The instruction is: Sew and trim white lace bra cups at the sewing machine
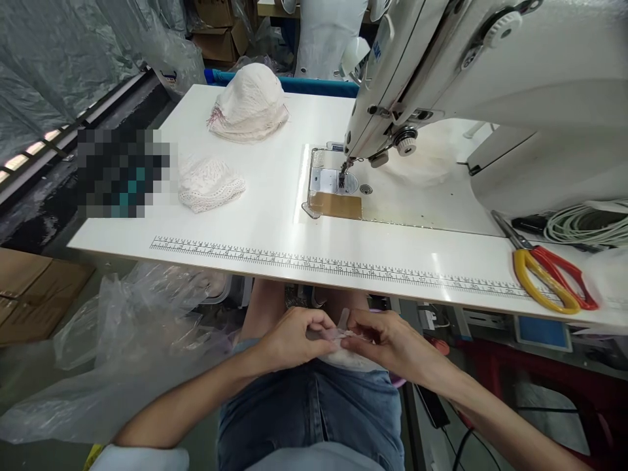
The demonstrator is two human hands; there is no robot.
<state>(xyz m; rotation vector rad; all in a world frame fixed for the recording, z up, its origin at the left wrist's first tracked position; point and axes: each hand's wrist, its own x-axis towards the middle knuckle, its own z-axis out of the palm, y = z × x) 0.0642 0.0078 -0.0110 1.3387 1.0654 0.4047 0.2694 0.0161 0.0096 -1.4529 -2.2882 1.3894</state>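
Over my lap, below the table edge, my left hand (pixel 307 335) and my right hand (pixel 375 333) pinch a small piece of white fabric (pixel 350 358) between thumbs and fingers. The fabric is thin and pale, and its lower part rests against my jeans; my fingers hide much of it. A narrow pale strip (pixel 343 318) sticks up between the two hands. On the table lie a white lace-edged cloth piece (pixel 210 184) and, behind it, a rounded cream fabric cap (pixel 249 103) with reddish threads at its rim.
A white sewing machine (pixel 407 85) stands on the table (pixel 275 229), its needle area at the centre. Yellow-and-red-handled scissors (pixel 552 275) lie at the front right edge. Coiled cable (pixel 589 222) sits beyond them. Clear plastic bags (pixel 142 340) and a cardboard box (pixel 36 294) are at left.
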